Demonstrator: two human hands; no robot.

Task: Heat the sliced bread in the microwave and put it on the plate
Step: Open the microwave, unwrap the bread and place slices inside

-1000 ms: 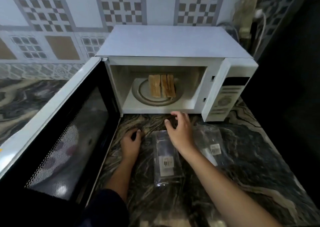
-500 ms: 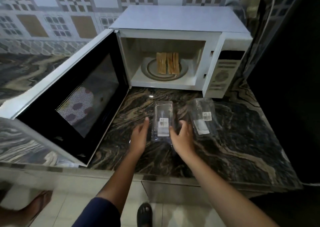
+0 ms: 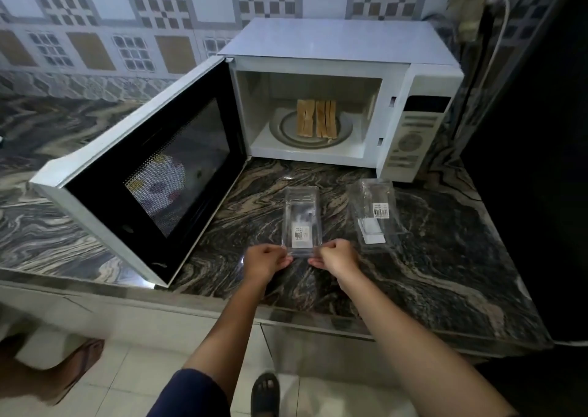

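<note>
Nearest the viewer, a sandalled foot [image 3: 264, 394] stands on the pale floor tiles [image 3: 133, 381], beside a dark sleeve [image 3: 194, 394] at the bottom edge. Both bare forearms reach forward over the front edge of the dark veined stone counter [image 3: 445, 273].

The left hand [image 3: 265, 259] and right hand [image 3: 338, 255] lie close together, fingers curled. Each pinches one near corner of a clear plastic tray [image 3: 301, 206]. The tray lies lengthwise on the counter and carries a white barcode label [image 3: 301, 234] near the hands. Whether its near edge is lifted off the stone cannot be told.

To the right, apart from the first, a second clear tray [image 3: 372, 190] lies on the counter with its own label [image 3: 381, 210]; neither hand touches it.

Behind both trays stands the white microwave [image 3: 334, 39]. Its door [image 3: 152, 162] is swung wide open to the left, the black mesh window facing the viewer.

Inside the cavity, the sliced bread [image 3: 316, 123] rests on the round turntable [image 3: 283, 128], the slices side by side with their long edges running front to back. The bread is well apart from both hands and from both trays.

The control panel [image 3: 413, 136] occupies the right of the front face. A patterned tiled wall [image 3: 159, 9] closes the background, and a white cable [image 3: 496, 44] hangs at the upper right.
</note>
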